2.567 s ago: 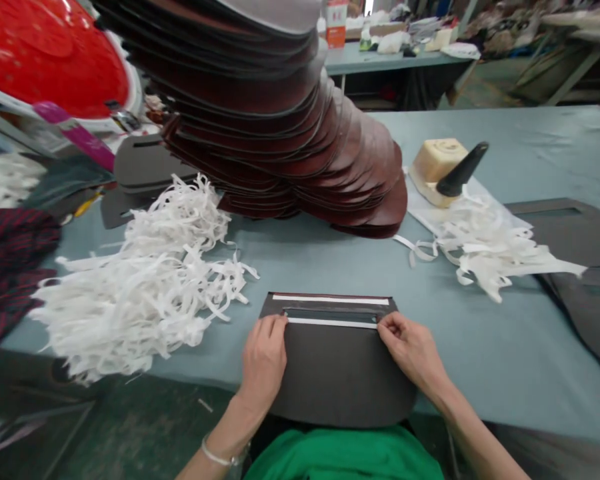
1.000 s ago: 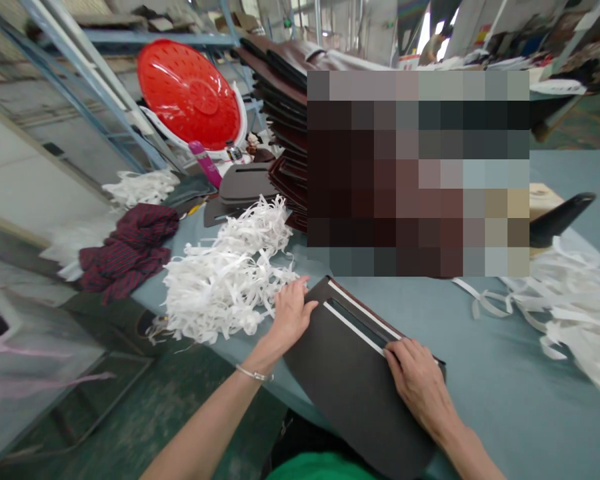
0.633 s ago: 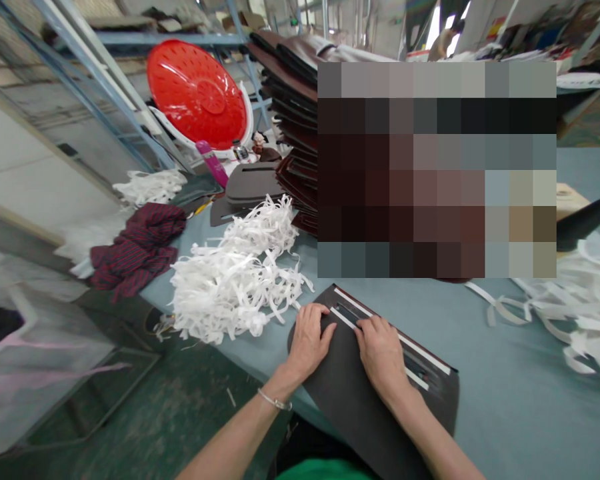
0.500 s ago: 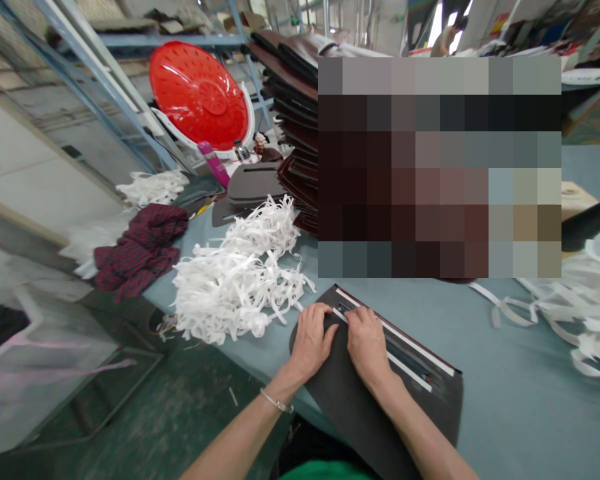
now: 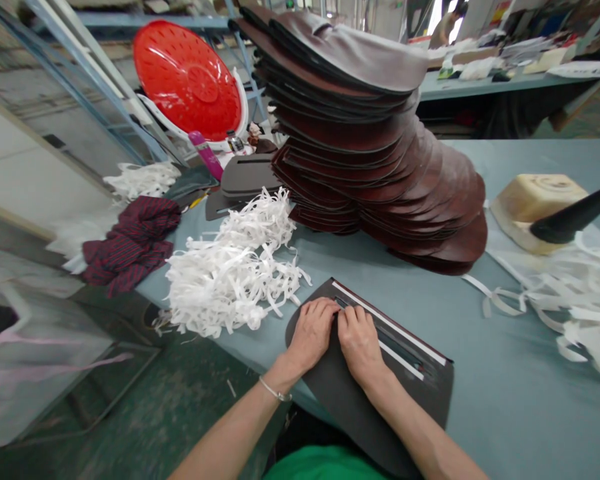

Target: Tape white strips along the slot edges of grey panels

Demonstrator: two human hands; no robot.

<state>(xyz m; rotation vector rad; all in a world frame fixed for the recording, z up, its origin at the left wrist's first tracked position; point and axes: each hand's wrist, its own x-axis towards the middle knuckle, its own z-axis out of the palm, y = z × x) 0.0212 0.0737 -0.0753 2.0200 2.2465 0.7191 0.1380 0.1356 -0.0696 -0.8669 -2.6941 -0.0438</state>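
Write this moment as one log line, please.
left hand: pressing dark panel | right hand: at white tape strip beside slot | white strip pile: left of panel

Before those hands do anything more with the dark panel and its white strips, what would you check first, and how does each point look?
1. Dark panel lies flat on the table: ok.
2. Left hand presses on the panel: ok.
3. Right hand fingertips at the slot's left end: ok.
4. Two white strips lie straight along the slot: ok.
5. Strip end pinched: cannot tell.
6. Pile of loose white strips lies off the panel: ok.
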